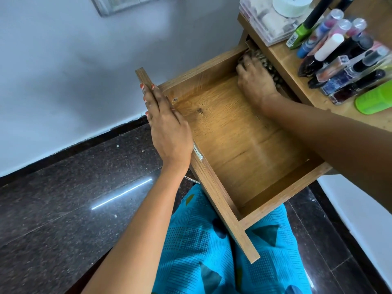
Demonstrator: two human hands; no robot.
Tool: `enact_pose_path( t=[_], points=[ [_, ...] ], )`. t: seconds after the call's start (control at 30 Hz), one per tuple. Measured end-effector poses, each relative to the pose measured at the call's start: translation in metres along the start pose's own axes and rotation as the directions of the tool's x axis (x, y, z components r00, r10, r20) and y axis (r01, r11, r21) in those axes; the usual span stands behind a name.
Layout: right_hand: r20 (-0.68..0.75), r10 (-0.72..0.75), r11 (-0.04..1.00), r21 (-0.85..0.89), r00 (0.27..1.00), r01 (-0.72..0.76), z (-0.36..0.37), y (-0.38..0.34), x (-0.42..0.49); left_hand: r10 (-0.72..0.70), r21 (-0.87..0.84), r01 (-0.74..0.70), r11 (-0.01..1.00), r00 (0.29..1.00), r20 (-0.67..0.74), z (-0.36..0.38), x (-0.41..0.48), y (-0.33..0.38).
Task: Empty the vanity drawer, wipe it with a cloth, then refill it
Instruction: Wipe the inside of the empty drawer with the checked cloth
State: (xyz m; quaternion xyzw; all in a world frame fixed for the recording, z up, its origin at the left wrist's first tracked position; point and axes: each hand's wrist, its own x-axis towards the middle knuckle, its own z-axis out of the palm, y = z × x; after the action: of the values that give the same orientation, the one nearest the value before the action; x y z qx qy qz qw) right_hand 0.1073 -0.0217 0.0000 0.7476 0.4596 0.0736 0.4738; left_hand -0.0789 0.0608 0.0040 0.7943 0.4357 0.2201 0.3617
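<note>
Person's got on a bright turquoise garment [212, 251] that covers the lap. It's printed all over with fine grid and hatch patches, dark teal triangles and a few navy circles, plus a small olive-ish shape up near the top. The left hand [167, 124] has orange-red polish on the nails [141, 86]. The right hand [254, 79] wears a thin pale ring [249, 64]. Both forearms are bare as far as I can see.

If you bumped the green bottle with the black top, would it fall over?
Probably: the green bottle looks tall and thin, so it seems tippy. It stands near the vanity top's edge, so it might drop toward the open drawer. The clear box beside it could catch it on that side.
</note>
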Motion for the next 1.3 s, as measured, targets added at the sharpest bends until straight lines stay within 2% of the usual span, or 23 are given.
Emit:
enact_pose_path(
  t=[0.1, 0.27, 0.33, 0.53, 0.67, 0.77, 1.0, 1.1, 1.2, 1.3],
  points=[
    [0.014, -0.032, 0.999, -0.004, 0.999, 0.032, 0.001, -0.012, 0.005, 0.003, 0.005, -0.003, 1.0, 1.0, -0.003, 0.001, 0.0, -0.002],
    [0.012, 0.021, 0.987, 0.156, 1.0, -0.023, -0.002, -0.01, 0.01, -0.001, 0.017, 0.001, 1.0, 1.0, -0.005, 0.002, -0.001, 0.0],
    [0.02, 0.051, 0.975, 0.213, 0.998, -0.054, -0.006, -0.004, 0.011, 0.001, 0.011, -0.001, 1.0, 1.0, -0.008, 0.002, -0.002, -0.001],
    [0.006, 0.181, 0.953, 0.244, 0.983, -0.177, -0.02, 0.003, 0.007, 0.0, 0.011, 0.0, 1.0, 1.0, -0.014, 0.001, -0.002, -0.001],
    [0.027, 0.093, 0.972, 0.214, 0.995, -0.096, -0.012, -0.003, 0.008, 0.003, 0.012, -0.003, 1.0, 1.0, -0.012, 0.002, -0.002, -0.003],
    [0.07, 0.065, 0.942, 0.326, 0.995, -0.085, -0.017, -0.004, 0.016, 0.006, 0.018, -0.005, 1.0, 1.0, -0.007, 0.002, -0.002, -0.002],
    [0.124, 0.172, 0.701, 0.682, 0.977, -0.21, -0.024, -0.002, 0.022, -0.008, 0.009, 0.008, 1.0, 1.0, -0.003, 0.001, -0.003, -0.001],
    [0.156, 0.263, 0.543, 0.792, 0.952, -0.28, -0.024, -0.009, 0.019, -0.014, 0.004, 0.014, 1.0, 1.0, -0.004, 0.001, -0.004, 0.0],
    [0.204, 0.381, 0.343, 0.875, 0.902, -0.343, -0.015, -0.022, 0.011, -0.035, 0.004, 0.035, 0.999, 0.999, 0.001, 0.001, -0.003, -0.001],
    [0.237, 0.438, 0.199, 0.915, 0.867, -0.35, -0.002, -0.045, -0.002, -0.038, 0.005, 0.038, 0.999, 0.999, 0.009, 0.001, -0.002, -0.002]
  ],
)
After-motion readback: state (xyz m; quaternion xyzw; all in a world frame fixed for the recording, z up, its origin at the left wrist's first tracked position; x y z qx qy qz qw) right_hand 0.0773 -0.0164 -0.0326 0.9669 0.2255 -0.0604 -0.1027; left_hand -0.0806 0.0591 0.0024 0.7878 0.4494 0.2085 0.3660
